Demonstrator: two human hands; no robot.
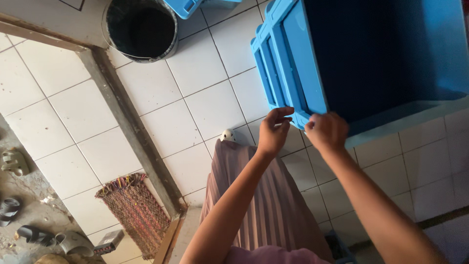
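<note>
A large blue plastic crate (312, 63) fills the upper right, its dark inside facing me and its near corner at my hands. My left hand (273, 131) has its fingers curled beside that corner of the rim, with nothing visible between them. My right hand (326, 129) is closed at the crate's near edge, touching the rim; what it pinches is too small to see. Below my arms hangs my pleated pink skirt (254, 205), with a white shoe tip (227, 135) showing on the tiles.
White floor tiles (195, 102) surround me. A dark round bucket (140, 28) stands at top centre, next to another blue crate (188, 6). A grey door sill (132, 127) runs diagonally left. A woven mat (137, 210) and sandals (14, 164) lie lower left.
</note>
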